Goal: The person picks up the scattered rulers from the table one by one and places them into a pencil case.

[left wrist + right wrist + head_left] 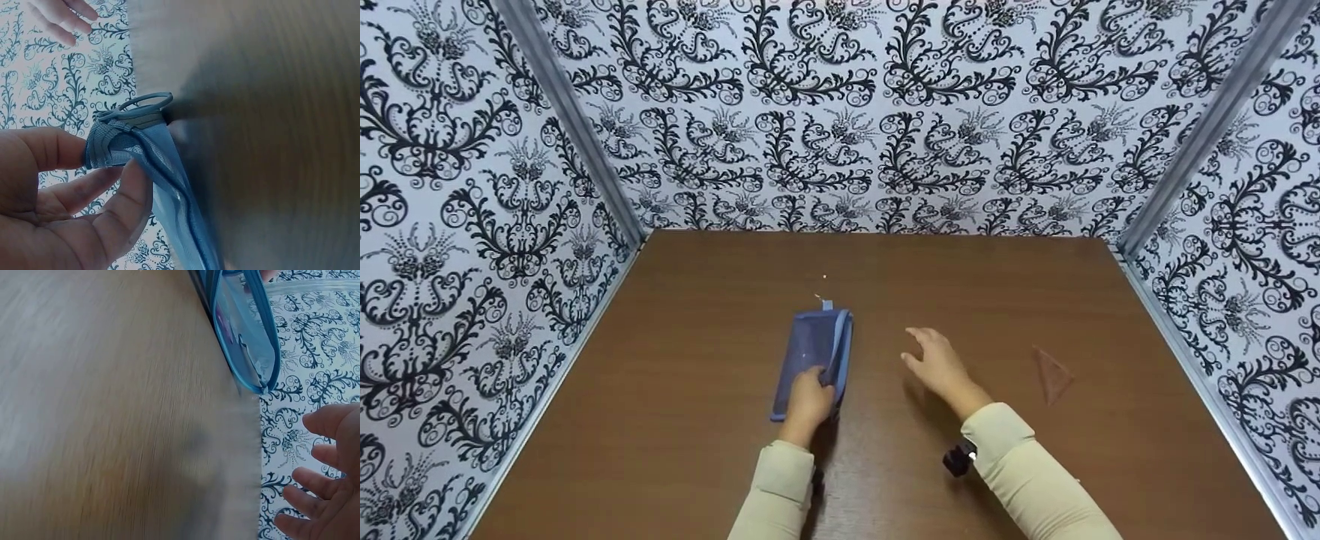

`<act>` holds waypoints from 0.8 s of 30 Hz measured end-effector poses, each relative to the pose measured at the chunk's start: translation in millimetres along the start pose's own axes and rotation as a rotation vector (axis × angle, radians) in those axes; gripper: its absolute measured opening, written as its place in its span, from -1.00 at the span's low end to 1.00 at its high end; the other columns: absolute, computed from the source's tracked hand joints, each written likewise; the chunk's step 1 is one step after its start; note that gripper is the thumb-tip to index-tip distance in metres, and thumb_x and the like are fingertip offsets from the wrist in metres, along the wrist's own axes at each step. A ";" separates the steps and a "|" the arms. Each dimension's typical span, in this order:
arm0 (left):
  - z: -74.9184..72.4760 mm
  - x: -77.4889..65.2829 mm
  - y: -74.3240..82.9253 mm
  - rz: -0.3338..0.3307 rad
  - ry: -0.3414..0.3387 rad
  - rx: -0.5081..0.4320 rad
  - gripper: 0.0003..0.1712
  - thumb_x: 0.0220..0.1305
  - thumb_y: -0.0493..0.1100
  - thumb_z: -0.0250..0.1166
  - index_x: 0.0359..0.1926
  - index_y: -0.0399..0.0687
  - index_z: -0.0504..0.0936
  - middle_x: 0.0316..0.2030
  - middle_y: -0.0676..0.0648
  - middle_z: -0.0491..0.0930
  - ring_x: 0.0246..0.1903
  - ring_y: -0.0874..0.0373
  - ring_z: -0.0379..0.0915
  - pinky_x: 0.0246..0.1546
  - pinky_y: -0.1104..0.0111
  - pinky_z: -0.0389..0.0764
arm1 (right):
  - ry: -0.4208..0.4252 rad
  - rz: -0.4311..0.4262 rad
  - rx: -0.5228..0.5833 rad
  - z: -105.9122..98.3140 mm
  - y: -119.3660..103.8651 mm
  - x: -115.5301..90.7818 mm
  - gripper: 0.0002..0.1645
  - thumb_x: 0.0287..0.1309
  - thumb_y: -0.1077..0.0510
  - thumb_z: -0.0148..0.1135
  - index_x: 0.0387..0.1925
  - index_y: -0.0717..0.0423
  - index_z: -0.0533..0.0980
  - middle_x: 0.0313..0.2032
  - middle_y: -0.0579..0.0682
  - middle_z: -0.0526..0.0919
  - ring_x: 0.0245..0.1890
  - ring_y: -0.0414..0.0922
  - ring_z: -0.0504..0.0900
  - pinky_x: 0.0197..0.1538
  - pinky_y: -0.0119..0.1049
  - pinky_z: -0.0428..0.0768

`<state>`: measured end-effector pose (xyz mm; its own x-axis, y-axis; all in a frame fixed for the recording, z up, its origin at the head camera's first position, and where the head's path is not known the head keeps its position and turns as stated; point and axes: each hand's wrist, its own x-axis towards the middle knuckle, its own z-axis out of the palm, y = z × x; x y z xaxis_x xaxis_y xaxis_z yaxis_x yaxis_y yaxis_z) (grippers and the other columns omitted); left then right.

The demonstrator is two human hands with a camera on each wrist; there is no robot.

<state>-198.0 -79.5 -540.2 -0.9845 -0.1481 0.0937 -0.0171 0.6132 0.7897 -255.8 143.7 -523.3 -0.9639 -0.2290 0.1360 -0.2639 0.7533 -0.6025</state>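
Note:
A blue zip pouch (812, 341) with a see-through side and lighter blue trim lies lengthwise on the table. My left hand (810, 397) holds its near part; in the left wrist view, thumb and fingers pinch the pouch's zipped fabric edge (121, 143), beside a ring-like loop (147, 101). From the right wrist, the pouch (273, 343) gapes at one end, showing something pinkish and a dark thin shape inside. Apart from it, to the right, my right hand (941, 367) hovers with fingers spread and nothing in them.
On the brown table (697, 465), a reddish see-through set square (1054, 377) lies right of my right hand. A tiny pale speck (824, 277) sits beyond the pouch. Patterned walls (840, 150) enclose the table at the back and both sides.

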 end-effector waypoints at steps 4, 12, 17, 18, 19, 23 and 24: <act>0.4 -1.3 1.6 -0.004 -0.005 0.007 -0.56 0.00 -0.44 0.15 -0.03 -0.54 0.55 -0.13 -0.45 0.59 -0.04 -0.33 0.51 0.02 -0.03 0.51 | 0.004 -0.006 -0.049 -5.3 5.2 -4.9 -0.37 0.17 0.13 0.29 0.25 0.24 0.41 0.21 0.29 0.43 0.25 0.24 0.36 0.25 0.14 0.34; 1.1 -1.2 1.1 -0.042 -0.009 0.013 -0.54 0.00 -0.41 0.14 0.00 -0.48 0.56 -0.15 -0.42 0.57 -0.07 -0.31 0.51 0.01 -0.01 0.51 | 0.014 -0.004 -0.120 -14.9 20.3 -13.1 -0.32 0.17 0.08 0.30 0.28 0.22 0.38 0.23 0.28 0.41 0.25 0.26 0.35 0.24 0.16 0.34; 1.5 -0.9 0.5 -0.039 -0.008 0.009 -0.55 0.02 -0.40 0.15 -0.01 -0.50 0.56 -0.13 -0.43 0.57 -0.05 -0.32 0.50 0.03 -0.02 0.50 | 0.027 -0.012 -0.172 -20.1 28.3 -16.1 -0.32 0.18 0.04 0.29 0.29 0.21 0.38 0.22 0.26 0.42 0.25 0.24 0.35 0.24 0.15 0.35; 1.5 -0.9 0.7 -0.040 -0.008 0.009 -0.55 0.02 -0.40 0.15 0.00 -0.50 0.55 -0.12 -0.43 0.57 -0.04 -0.32 0.49 0.03 -0.02 0.49 | 0.030 -0.014 -0.183 -21.1 30.0 -16.7 -0.31 0.18 0.03 0.28 0.29 0.21 0.37 0.22 0.26 0.42 0.25 0.24 0.35 0.23 0.15 0.36; 1.3 -1.0 0.8 -0.042 -0.008 0.008 -0.55 0.02 -0.40 0.15 0.00 -0.50 0.55 -0.12 -0.43 0.57 -0.03 -0.32 0.49 0.04 -0.03 0.49 | 0.033 -0.016 -0.191 -22.1 31.3 -17.3 -0.31 0.18 0.03 0.28 0.29 0.21 0.37 0.22 0.27 0.42 0.25 0.24 0.35 0.23 0.15 0.36; 0.9 -1.3 1.1 -0.049 -0.009 0.000 -0.56 0.03 -0.41 0.16 0.00 -0.50 0.55 -0.12 -0.44 0.56 -0.04 -0.32 0.49 0.03 -0.03 0.49 | 0.048 -0.019 -0.232 -26.7 37.7 -20.3 -0.29 0.18 0.02 0.28 0.30 0.21 0.36 0.23 0.28 0.40 0.25 0.25 0.34 0.22 0.18 0.36; 0.9 -1.3 1.2 -0.049 -0.009 -0.001 -0.56 0.03 -0.41 0.16 0.00 -0.50 0.55 -0.12 -0.44 0.56 -0.04 -0.32 0.50 0.03 -0.03 0.50 | 0.051 -0.018 -0.240 -27.9 39.4 -21.2 -0.29 0.18 0.01 0.28 0.30 0.21 0.36 0.24 0.29 0.39 0.26 0.25 0.33 0.21 0.19 0.35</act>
<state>-196.9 -77.8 -539.9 -0.9840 -0.1709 0.0496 -0.0650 0.6043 0.7941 -246.8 195.5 -528.0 -0.9580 -0.2165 0.1881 -0.2758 0.8758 -0.3962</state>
